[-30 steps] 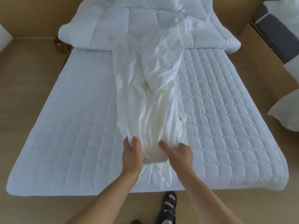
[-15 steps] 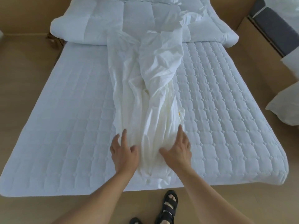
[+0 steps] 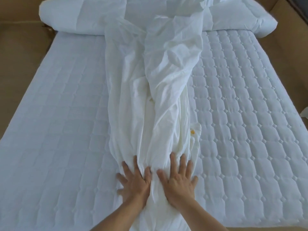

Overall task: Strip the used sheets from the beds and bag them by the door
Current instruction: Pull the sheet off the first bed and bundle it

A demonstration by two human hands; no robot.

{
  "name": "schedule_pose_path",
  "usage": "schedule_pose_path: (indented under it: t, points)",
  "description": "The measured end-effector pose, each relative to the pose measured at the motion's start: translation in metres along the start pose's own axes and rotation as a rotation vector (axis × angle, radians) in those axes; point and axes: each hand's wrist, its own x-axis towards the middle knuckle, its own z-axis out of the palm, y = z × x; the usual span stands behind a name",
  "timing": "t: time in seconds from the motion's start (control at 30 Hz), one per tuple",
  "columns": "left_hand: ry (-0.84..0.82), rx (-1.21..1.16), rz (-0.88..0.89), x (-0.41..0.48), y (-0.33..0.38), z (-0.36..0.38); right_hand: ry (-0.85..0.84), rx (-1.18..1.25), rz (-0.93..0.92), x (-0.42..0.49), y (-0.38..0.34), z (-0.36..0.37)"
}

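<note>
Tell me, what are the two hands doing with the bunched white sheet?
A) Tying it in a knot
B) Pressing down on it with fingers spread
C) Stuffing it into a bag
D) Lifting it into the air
B: the left hand and right hand lie side by side, fingers straight and spread, on the near end of the sheet, which lies along the quilted mattress.
</note>
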Motion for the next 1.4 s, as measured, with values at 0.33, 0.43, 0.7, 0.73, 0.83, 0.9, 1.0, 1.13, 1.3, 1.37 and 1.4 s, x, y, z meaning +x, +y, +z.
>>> schedule_pose_path:
  t: [0.33, 0.43, 0.7, 0.73, 0.83, 0.9, 1.0, 1.13, 1.3, 1.37, 1.4]
  points:
    - [0.306, -0.355, 0.065, 0.061, 0.069, -0.113, 0.330, 0.201, -0.156, 0.087, -0.079, -0.109]
    - [0.280, -0.268, 0.051, 0.111, 0.107, -0.138, 0.284, 0.175, -0.051, 0.146, -0.099, -0.135]
    - [0.249, -0.218, -0.024, 0.228, 0.153, -0.183, 0.228, 0.299, 0.212, 0.277, -0.130, -0.165]
    - [0.236, -0.245, -0.028, 0.240, 0.156, -0.187, 0.242, 0.316, 0.239, 0.288, -0.133, -0.167]
    - [0.243, -0.302, -0.016, 0.269, 0.163, -0.197, 0.252, 0.358, 0.311, 0.314, -0.137, -0.168]
    - [0.254, -0.293, 0.018, 0.281, 0.170, -0.200, 0.275, 0.397, 0.316, 0.326, -0.138, -0.168]
    - [0.273, -0.337, 0.065, 0.286, 0.187, -0.199, 0.324, 0.550, 0.219, 0.335, -0.145, -0.163]
    - [0.195, -0.491, 0.201, 0.275, 0.214, -0.197, 0.285, 0.636, 0.113, 0.333, -0.161, -0.158]
    - [0.071, -0.475, 0.439, 0.241, 0.232, -0.218, 0.223, 0.644, 0.066, 0.312, -0.181, -0.176]
    - [0.028, -0.530, 0.477, 0.225, 0.236, -0.234, 0.258, 0.682, 0.027, 0.296, -0.185, -0.188]
    - [0.014, -0.565, 0.472, 0.216, 0.236, -0.242, 0.274, 0.700, 0.008, 0.287, -0.186, -0.194]
